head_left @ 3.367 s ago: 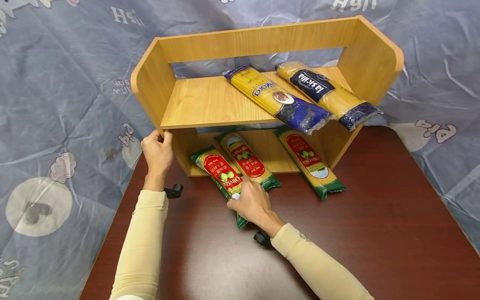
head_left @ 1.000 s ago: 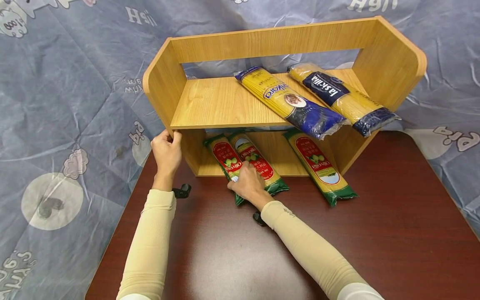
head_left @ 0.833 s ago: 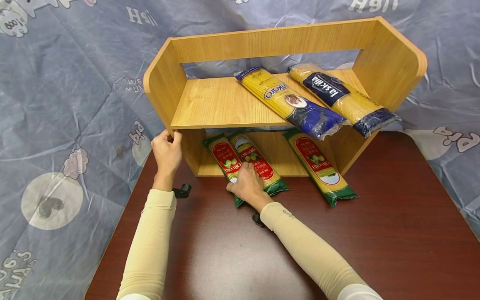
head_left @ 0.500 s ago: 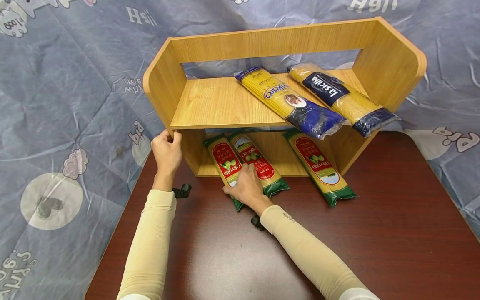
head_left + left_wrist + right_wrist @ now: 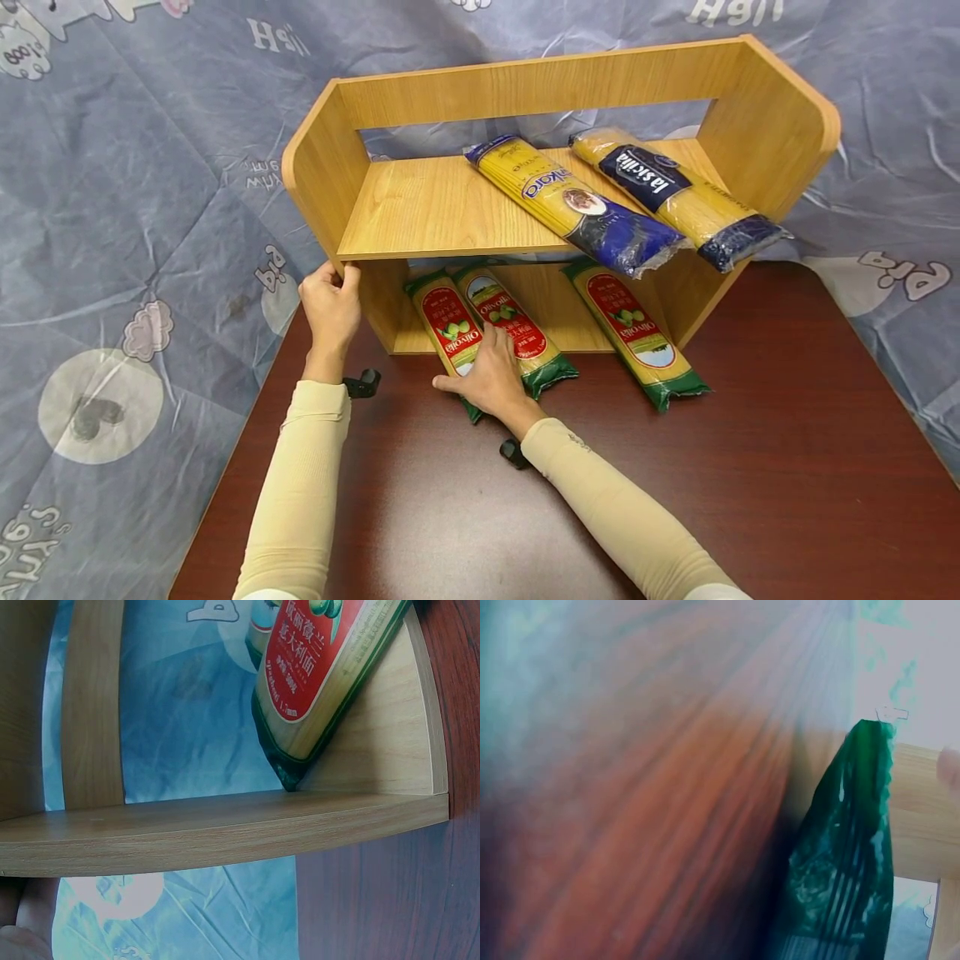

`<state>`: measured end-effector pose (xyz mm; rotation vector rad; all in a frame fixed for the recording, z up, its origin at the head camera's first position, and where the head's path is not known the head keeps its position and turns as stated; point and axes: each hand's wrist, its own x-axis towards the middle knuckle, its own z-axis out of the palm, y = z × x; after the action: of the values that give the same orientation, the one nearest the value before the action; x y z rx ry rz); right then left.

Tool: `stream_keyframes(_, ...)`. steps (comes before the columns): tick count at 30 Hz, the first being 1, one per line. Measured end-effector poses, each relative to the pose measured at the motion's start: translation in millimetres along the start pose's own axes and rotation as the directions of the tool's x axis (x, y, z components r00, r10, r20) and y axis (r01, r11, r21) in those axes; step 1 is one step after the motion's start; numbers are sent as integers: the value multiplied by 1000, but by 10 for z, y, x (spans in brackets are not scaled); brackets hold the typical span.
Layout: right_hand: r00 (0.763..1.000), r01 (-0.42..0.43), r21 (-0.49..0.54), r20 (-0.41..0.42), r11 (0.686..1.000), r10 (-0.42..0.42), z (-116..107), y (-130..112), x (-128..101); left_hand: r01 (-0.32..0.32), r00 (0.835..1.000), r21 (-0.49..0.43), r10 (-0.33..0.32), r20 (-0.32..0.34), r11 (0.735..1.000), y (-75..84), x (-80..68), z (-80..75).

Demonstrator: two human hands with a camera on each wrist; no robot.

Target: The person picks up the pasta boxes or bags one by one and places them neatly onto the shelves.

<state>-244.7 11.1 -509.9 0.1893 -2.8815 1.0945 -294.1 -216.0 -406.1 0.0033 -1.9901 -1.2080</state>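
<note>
Shelf unit: light wood-grain laminate, smooth, satin. Table: dark red-brown wood-look top, smooth, slight sheen. Pasta packs, e.g. green/red one and blue one: glossy crinkly plastic film. Backdrop: matt wrinkled cloth, printed. Sleeves: matt knit fabric.

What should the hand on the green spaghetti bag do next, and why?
Probably nudge it a little deeper. The right hand rests on the leftmost green packet, whose near end sticks out past the lower shelf edge onto the table. The left hand grips the shelf's side panel, so the rack should hold steady.
</note>
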Motion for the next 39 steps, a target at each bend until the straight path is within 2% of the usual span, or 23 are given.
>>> stream_keyframes(10,1000,-7,81,18,997,5,-8,8,-57,1,1000,7,-1,5,1000,-10,12,3)
stream_keyframes(18,999,-3,135,42,991,-3,-28,24,-91,-3,1000,-17,2,-25,1000,-15,20,17)
stream_keyframes(30,1000,-3,159,16,987,1,-137,-40,-106,63,997,26,-64,52,998,-50,84,-50)
stream_keyframes(35,1000,2,157,17,988,-5,-270,-80,-141,80,995,53,-83,63,995,-60,41,-120)
stream_keyframes(39,1000,11,167,7,986,-12,-414,-89,-165,60,994,7,-61,89,998,-41,-35,-182)
